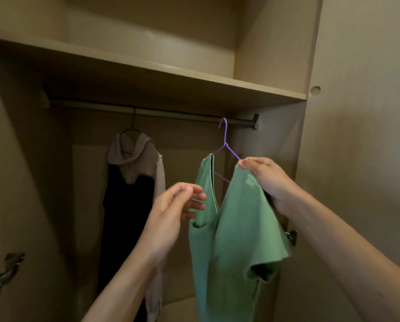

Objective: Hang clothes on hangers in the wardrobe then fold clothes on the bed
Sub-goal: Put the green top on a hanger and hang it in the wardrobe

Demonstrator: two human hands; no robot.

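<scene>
A: Item one?
B: I log a green shirt (236, 228) on a purple hanger (225, 145), hook just beside the wardrobe rail (148, 111); right hand (267, 180) pinched shut on its shoulder.
A: Left hand (171, 210)?
B: Half curled, fingers loose, touching the shirt's edge. Second entry: grey-and-black garment (134, 173) hanging left.

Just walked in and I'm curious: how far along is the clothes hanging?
Done: one beige-and-black garment already hangs on the rail. In hand: the right hand holds a green shirt on a purple hanger, its hook just in front of the rail, not clearly over it; the left hand is at the neckline. Left: hooking it on; the bed folding isn't visible.
</scene>
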